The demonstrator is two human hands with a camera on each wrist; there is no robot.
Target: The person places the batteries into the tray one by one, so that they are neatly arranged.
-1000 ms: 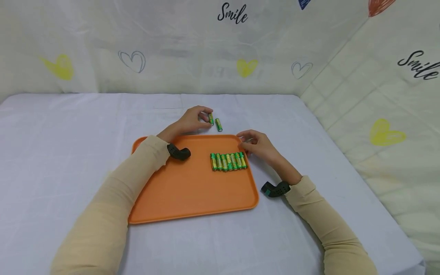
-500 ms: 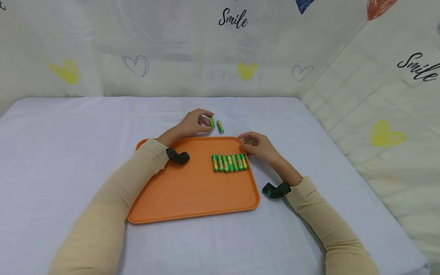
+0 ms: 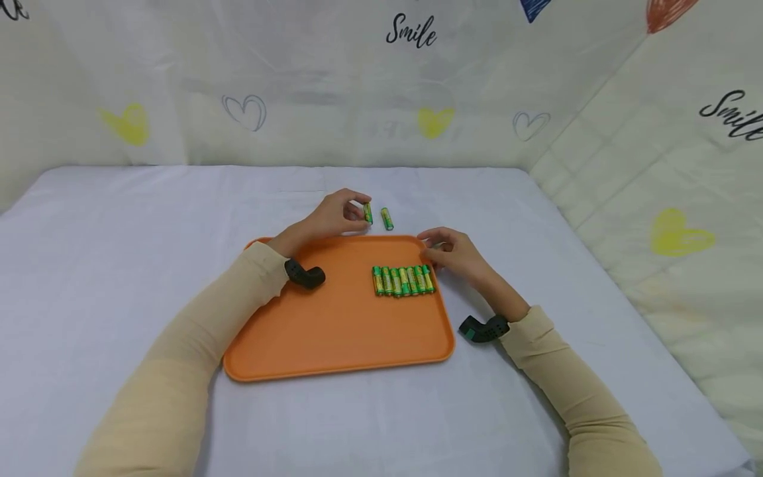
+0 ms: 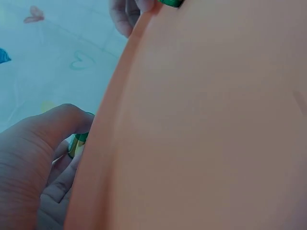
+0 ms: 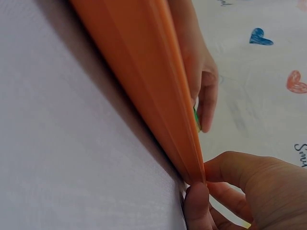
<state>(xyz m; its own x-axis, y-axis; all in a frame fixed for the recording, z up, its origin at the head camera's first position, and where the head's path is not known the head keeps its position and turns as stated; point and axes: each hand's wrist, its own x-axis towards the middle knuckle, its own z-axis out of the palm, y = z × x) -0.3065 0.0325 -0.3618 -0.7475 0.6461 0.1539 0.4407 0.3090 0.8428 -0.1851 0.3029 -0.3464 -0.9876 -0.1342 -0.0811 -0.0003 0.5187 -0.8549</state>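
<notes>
Beyond the far edge of the orange tray [image 3: 328, 331], my left hand [image 3: 336, 213] pinches a green and yellow battery [image 3: 367, 212] between thumb and fingers. The left wrist view shows only part of that battery [image 4: 77, 144], behind the tray rim. One more loose battery [image 3: 387, 218] lies just to its right on the cloth. My right hand [image 3: 457, 253] is at the tray's far right corner; in the right wrist view its thumb and fingers grip the rim [image 5: 192, 143]. Several matching batteries [image 3: 404, 281] lie side by side in a row inside the tray, near its right edge.
A white cloth [image 3: 381, 424] covers the table under the tray. Behind and to the right hang pale sheets [image 3: 334, 79] printed with hearts and "Smile". Dark devices sit on the left wrist [image 3: 305, 274] and right wrist [image 3: 484, 328].
The gap between the battery in my left hand and the loose one beside it has widened slightly. My right hand stays at the tray corner. The head view has shifted a little.
</notes>
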